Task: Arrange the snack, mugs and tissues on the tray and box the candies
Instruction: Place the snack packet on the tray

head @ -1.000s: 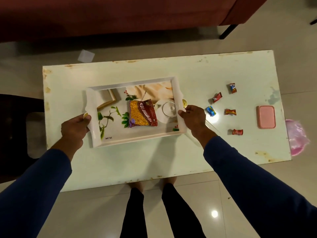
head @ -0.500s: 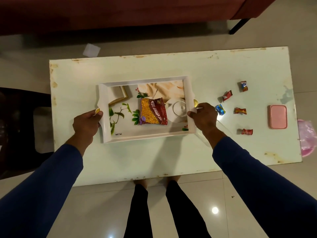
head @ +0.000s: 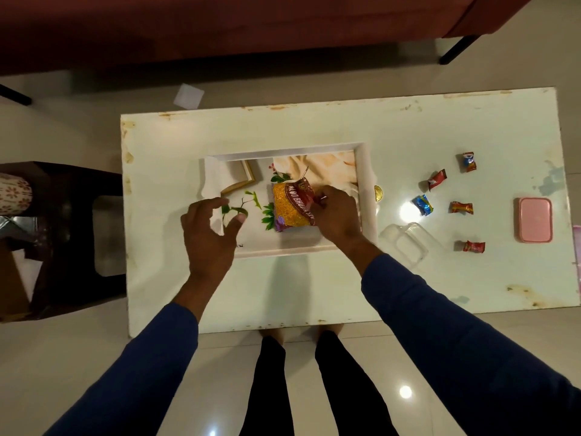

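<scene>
A white tray [head: 284,151] with a floral print lies on the table's middle. A yellow and red snack packet [head: 290,209] lies inside it. My right hand [head: 338,215] rests on the packet's right edge, fingers pinched on it. My left hand [head: 210,231] hovers over the tray's left rim, fingers spread, holding nothing. Several wrapped candies lie to the right: a blue one [head: 423,205] and red ones [head: 437,180] [head: 461,208] [head: 470,246]. A clear plastic box [head: 405,243] sits beside the tray, and its pink lid [head: 535,219] lies farther right.
The worn white table [head: 314,287] stands on a tiled floor, with a dark red sofa [head: 220,23] behind it. A dark stool [head: 63,240] stands to the left, a patterned mug [head: 14,196] on it. A gold disc [head: 378,193] sits at the tray's right rim.
Both hands have let go of the tray's handles. My right hand moved inward onto the snack packet; my left hand lifted and opened over the left rim.
</scene>
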